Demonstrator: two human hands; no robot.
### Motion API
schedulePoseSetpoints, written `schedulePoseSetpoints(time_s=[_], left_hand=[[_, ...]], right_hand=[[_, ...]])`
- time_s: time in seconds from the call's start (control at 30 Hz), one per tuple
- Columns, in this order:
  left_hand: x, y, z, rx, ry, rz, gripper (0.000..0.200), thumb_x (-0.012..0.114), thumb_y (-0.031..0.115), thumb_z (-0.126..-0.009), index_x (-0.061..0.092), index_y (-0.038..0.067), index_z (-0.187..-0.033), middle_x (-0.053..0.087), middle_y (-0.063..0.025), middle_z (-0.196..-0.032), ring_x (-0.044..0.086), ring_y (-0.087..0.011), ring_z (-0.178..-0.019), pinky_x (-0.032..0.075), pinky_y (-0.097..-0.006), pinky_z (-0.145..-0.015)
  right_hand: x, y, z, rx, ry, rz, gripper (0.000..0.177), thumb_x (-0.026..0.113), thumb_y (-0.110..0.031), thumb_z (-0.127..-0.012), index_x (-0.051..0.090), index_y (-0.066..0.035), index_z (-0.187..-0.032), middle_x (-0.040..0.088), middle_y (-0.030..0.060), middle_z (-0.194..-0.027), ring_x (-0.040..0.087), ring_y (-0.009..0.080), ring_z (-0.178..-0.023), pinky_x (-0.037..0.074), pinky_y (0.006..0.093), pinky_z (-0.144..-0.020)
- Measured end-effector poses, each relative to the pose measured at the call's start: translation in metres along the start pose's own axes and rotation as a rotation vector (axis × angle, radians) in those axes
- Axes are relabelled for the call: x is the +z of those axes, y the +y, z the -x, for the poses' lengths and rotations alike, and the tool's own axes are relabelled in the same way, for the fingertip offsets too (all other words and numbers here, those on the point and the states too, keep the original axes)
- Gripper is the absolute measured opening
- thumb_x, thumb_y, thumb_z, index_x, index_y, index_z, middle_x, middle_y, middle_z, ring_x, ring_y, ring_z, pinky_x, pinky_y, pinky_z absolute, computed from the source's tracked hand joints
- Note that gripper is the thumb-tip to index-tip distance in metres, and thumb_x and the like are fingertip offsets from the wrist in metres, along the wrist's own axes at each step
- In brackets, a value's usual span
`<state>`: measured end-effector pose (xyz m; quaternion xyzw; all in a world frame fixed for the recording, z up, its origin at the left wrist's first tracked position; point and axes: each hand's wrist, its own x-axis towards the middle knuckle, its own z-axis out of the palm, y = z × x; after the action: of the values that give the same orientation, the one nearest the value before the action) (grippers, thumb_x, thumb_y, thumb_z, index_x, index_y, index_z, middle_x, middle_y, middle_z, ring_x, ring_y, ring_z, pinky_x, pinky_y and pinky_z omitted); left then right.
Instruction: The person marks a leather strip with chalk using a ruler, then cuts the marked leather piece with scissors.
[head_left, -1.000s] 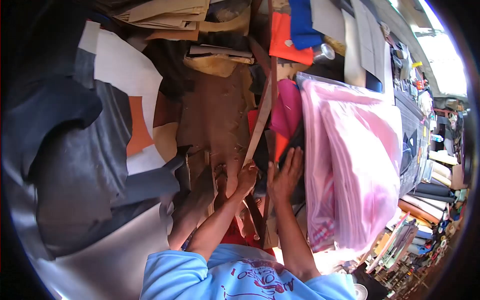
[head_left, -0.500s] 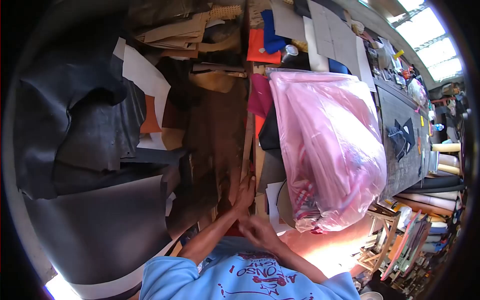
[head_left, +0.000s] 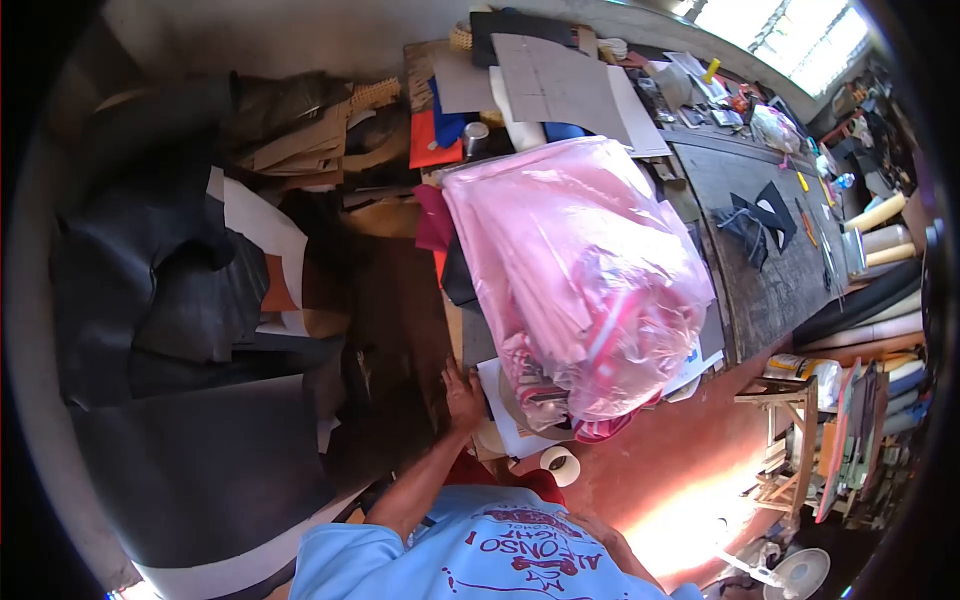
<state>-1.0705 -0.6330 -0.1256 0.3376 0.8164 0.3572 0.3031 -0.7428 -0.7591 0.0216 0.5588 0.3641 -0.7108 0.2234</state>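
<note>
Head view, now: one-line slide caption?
Left hand near a pink bundle in clear plastic, with black sheets spread at picture left and a white roll below the bundle.

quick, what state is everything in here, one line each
pink folded bundle in clear plastic: wrapped, lying flat
large black sheet: draped
long black roll of material: rolled up
white roll with hollow core: wound, open end showing
round white fan: can't tell if running
left hand: open
right hand: mostly hidden, can't tell
</note>
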Motion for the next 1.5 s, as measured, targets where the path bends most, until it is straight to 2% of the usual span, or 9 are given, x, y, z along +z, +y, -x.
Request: schedulePoseSetpoints(time_s=[0.4, 0.53, 0.73, 0.8, 0.9, 1.1, 1.17, 1.27, 1.5], left_hand=[[0.005, 0.001, -0.003, 0.105, 0.144, -0.079, 0.064, 0.046, 0.035, -0.103, 0.031, -0.006, -0.15, 0.047, -0.0345, -0.138, 0.046, -0.0505, -0.129, 0.038, -0.0505, -0.109], [0.002, 0.006, -0.002, 0.114, 0.15, -0.078, 0.064, 0.046, 0.035, -0.102, 0.032, -0.006, -0.15, 0.046, -0.0347, -0.14, 0.045, -0.0505, -0.13, 0.037, -0.0502, -0.111], [-0.003, -0.002, -0.003, 0.049, 0.125, -0.064, 0.061, 0.046, 0.035, -0.103, 0.034, -0.005, -0.149, 0.048, -0.0327, -0.14, 0.047, -0.0467, -0.129, 0.039, -0.0477, -0.111], [-0.009, -0.008, -0.019, 0.042, 0.162, 0.06, 0.056, 0.048, 0.03, -0.103, 0.037, -0.004, -0.147, 0.051, -0.0292, -0.138, 0.051, -0.0413, -0.127, 0.042, -0.0445, -0.109], [-0.051, -0.023, -0.078, 0.075, 0.299, 0.264, 0.045, 0.052, 0.021, -0.103, 0.046, -0.002, -0.141, 0.058, -0.0224, -0.132, 0.057, -0.0312, -0.122, 0.045, -0.0395, -0.105], [-0.135, 0.147, -0.285, 0.243, 0.087, 0.497, 0.03, 0.05, 0.018, -0.107, 0.06, -0.003, -0.126, 0.069, -0.015, -0.112, 0.068, -0.0217, -0.104, 0.054, -0.0326, -0.093], [-0.129, 0.192, -0.357, 0.249, -0.078, 0.647, 0.03, 0.049, 0.017, -0.107, 0.06, -0.004, -0.125, 0.07, -0.0145, -0.11, 0.07, -0.0213, -0.099, 0.056, -0.0321, -0.089], [-0.106, 0.257, -0.452, 0.191, -0.349, 0.901, 0.03, 0.048, 0.018, -0.106, 0.058, -0.005, -0.122, 0.07, -0.0163, -0.111, 0.071, -0.0253, -0.099, 0.057, -0.0354, -0.086], [-0.038, 0.333, -0.591, 0.036, -0.514, 0.924, 0.037, 0.055, 0.027, -0.104, 0.053, -0.005, -0.122, 0.064, -0.0198, -0.115, 0.067, -0.0297, -0.101, 0.058, -0.0404, -0.086]], right_hand=[[-0.014, 0.032, 0.056, -0.409, 0.156, -0.127, 0.068, 0.048, -0.062, -0.1, 0.069, -0.002, -0.123, 0.07, 0.0084, -0.112, 0.062, 0.0161, -0.105, 0.049, 0.0308, -0.093], [-0.029, 0.037, 0.019, -0.025, 0.011, -0.199, 0.043, 0.057, -0.034, -0.104, 0.063, -0.006, -0.135, 0.068, 0.0127, -0.123, 0.061, 0.0217, -0.12, 0.044, 0.0312, -0.105], [-0.041, 0.061, -0.032, -0.362, 0.045, -0.355, 0.043, 0.07, -0.038, -0.096, 0.072, -0.004, -0.121, 0.073, 0.0077, -0.11, 0.065, 0.017, -0.105, 0.05, 0.0315, -0.093], [-0.053, 0.059, -0.037, -0.384, 0.164, -0.308, 0.038, 0.069, -0.028, -0.097, 0.069, -0.002, -0.124, 0.073, 0.01, -0.112, 0.067, 0.0193, -0.107, 0.051, 0.033, -0.095], [-0.06, 0.068, -0.055, -0.308, 0.371, -0.325, 0.037, 0.066, -0.026, -0.099, 0.067, 0.001, -0.124, 0.073, 0.0115, -0.111, 0.068, 0.0189, -0.103, 0.052, 0.032, -0.091], [-0.007, 0.091, -0.092, -0.156, 0.648, -0.529, 0.03, 0.058, -0.023, -0.103, 0.065, 0.001, -0.117, 0.073, 0.0077, -0.099, 0.067, 0.0133, -0.078, 0.055, 0.0272, -0.067], [0.038, 0.098, -0.092, -0.031, 0.725, -0.558, 0.029, 0.054, -0.023, -0.103, 0.072, 0.0, -0.099, 0.068, 0.0044, -0.079, 0.061, 0.0108, -0.065, 0.05, 0.0247, -0.057], [0.102, 0.103, -0.096, 0.165, 0.625, -0.467, 0.017, 0.057, -0.012, -0.096, 0.07, -0.004, -0.103, 0.071, 0.0054, -0.081, 0.067, 0.0144, -0.071, 0.054, 0.0283, -0.06], [0.081, -0.028, -0.127, 0.242, 0.644, -0.567, 0.017, 0.058, -0.012, -0.095, 0.07, -0.004, -0.104, 0.071, 0.0055, -0.082, 0.068, 0.0145, -0.071, 0.055, 0.0285, -0.06]])
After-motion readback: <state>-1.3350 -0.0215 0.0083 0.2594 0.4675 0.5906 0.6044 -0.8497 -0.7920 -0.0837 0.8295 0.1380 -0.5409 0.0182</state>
